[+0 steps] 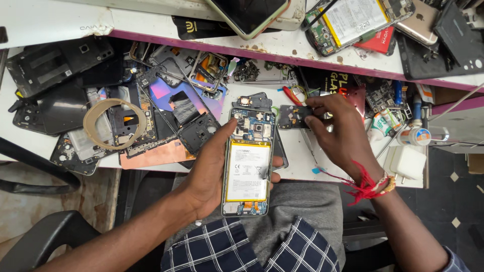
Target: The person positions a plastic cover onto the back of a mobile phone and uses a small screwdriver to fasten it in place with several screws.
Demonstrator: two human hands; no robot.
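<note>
Beside opened phone [248, 161] (left hand [209, 171] cradling), scattered back covers [55, 85].

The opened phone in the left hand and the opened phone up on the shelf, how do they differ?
The held phone stands upright in the left hand, while the shelf phone lies tilted and untouched. The held phone shows whole, the shelf phone is cut off by the frame edge. Both have backs off, exposing a yellow-edged battery and circuit boards.
</note>
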